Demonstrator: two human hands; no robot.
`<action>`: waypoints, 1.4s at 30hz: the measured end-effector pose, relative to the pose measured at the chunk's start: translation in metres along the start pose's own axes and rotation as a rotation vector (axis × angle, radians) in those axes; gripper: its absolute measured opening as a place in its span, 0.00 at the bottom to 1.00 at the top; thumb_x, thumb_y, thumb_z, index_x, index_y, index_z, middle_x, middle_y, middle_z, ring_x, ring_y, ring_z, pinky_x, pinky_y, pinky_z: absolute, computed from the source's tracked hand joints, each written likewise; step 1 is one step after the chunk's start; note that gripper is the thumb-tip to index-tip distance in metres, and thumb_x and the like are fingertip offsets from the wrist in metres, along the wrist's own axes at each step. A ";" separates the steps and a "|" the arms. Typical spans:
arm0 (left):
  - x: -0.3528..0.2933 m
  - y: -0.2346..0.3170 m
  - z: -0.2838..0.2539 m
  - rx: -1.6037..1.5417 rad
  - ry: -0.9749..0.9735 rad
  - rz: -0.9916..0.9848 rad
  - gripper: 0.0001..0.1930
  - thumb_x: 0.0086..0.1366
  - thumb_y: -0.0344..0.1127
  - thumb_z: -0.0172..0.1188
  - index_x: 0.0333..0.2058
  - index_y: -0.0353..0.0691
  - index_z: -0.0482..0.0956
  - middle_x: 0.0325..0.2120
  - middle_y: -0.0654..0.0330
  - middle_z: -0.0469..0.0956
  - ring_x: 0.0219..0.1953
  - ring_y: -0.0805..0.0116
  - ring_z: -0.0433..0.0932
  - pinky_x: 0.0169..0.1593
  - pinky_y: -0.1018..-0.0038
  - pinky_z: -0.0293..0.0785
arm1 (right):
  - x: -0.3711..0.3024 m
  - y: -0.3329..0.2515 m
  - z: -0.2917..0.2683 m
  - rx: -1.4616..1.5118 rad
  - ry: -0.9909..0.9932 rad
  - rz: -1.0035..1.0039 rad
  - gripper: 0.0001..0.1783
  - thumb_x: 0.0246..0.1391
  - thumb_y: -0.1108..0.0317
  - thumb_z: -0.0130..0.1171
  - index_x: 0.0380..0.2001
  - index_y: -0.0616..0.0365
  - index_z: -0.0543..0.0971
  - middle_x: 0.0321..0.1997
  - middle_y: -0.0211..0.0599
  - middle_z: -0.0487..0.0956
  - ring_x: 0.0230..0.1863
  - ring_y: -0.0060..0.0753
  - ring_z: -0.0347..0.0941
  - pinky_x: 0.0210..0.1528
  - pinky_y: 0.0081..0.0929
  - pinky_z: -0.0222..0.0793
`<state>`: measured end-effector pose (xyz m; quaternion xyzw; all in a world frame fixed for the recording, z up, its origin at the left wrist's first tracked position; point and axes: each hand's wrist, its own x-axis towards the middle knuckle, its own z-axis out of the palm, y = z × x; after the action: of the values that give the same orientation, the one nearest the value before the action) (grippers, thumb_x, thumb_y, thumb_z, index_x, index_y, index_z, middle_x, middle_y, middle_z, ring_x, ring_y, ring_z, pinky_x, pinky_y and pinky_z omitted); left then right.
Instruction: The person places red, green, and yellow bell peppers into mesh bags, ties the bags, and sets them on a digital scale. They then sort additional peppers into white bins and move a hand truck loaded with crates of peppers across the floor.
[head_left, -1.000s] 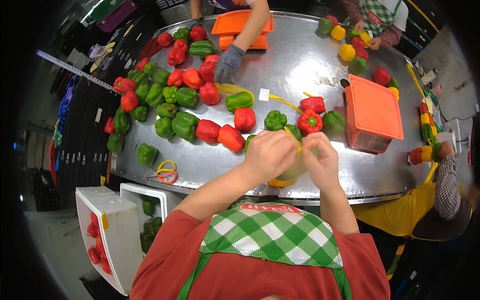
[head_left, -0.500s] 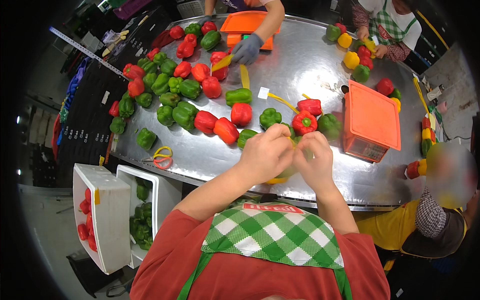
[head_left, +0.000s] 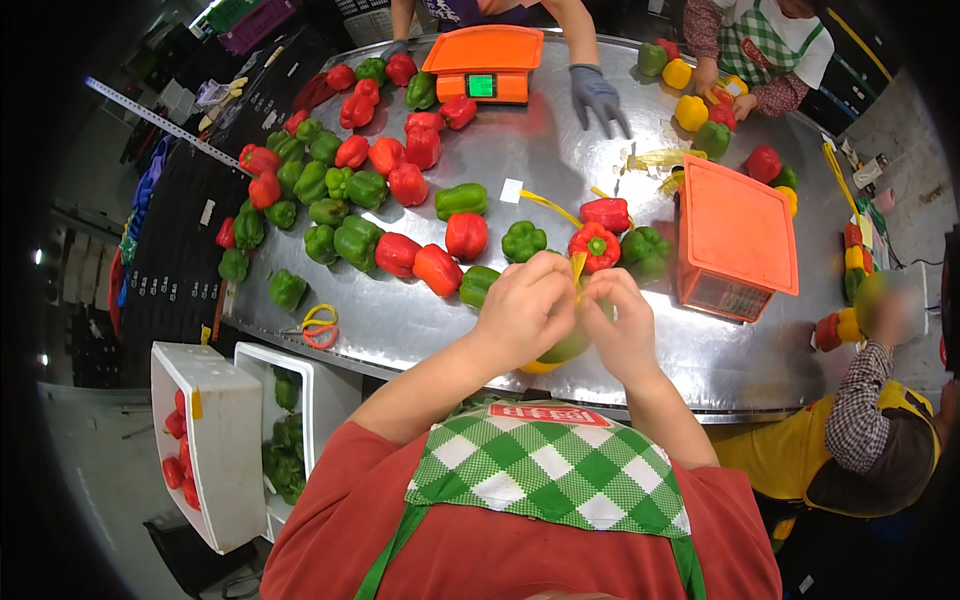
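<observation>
Both hands are close together over the near table edge, fingertips pinching a narrow yellow net bag end that stands up between them. My left hand is closed, knuckles up. Facing it, my right hand is closed too, thumb and forefinger together. Below them, partly hidden, are a green pepper and a yellow pepper; whether the net encloses them I cannot tell. Just beyond my fingers lie red peppers and a green pepper, beside a yellow strip with a white tag.
Many red and green peppers cover the left. Scissors lie near the edge. An orange-lidded box stands right, an orange scale far. White crates hold peppers. A co-worker's gloved hand nears yellow netting; other people work at right.
The co-worker's gloved hand has moved right from beside the scale, and yellow netting now lies by the orange-lidded box. My hands stay together; more of the yellow end shows above my fingers.
</observation>
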<state>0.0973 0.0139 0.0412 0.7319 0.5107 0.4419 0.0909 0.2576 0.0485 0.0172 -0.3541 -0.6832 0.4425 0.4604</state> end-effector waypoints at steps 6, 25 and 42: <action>0.005 0.000 0.003 -0.015 -0.038 0.036 0.07 0.47 0.26 0.61 0.27 0.38 0.72 0.33 0.58 0.73 0.32 0.59 0.75 0.35 0.67 0.71 | 0.013 -0.017 -0.020 -0.463 -0.114 -0.328 0.07 0.37 0.75 0.63 0.24 0.59 0.77 0.31 0.35 0.75 0.34 0.40 0.72 0.43 0.35 0.66; 0.008 -0.003 0.006 0.026 -0.038 0.091 0.08 0.46 0.26 0.61 0.28 0.38 0.73 0.33 0.59 0.73 0.31 0.60 0.75 0.32 0.68 0.71 | 0.020 -0.017 -0.026 -0.538 -0.107 -0.382 0.10 0.34 0.73 0.66 0.24 0.55 0.76 0.29 0.32 0.73 0.35 0.38 0.71 0.44 0.37 0.63; -0.001 0.000 -0.002 -0.043 -0.016 0.044 0.06 0.48 0.26 0.61 0.27 0.39 0.74 0.33 0.59 0.74 0.30 0.58 0.76 0.31 0.67 0.74 | 0.020 -0.026 -0.020 -0.578 -0.134 -0.444 0.09 0.33 0.74 0.65 0.22 0.55 0.76 0.27 0.31 0.72 0.34 0.38 0.71 0.48 0.37 0.64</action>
<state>0.0962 0.0126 0.0417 0.7444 0.4841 0.4487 0.1010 0.2679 0.0621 0.0515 -0.2830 -0.8688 0.1427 0.3804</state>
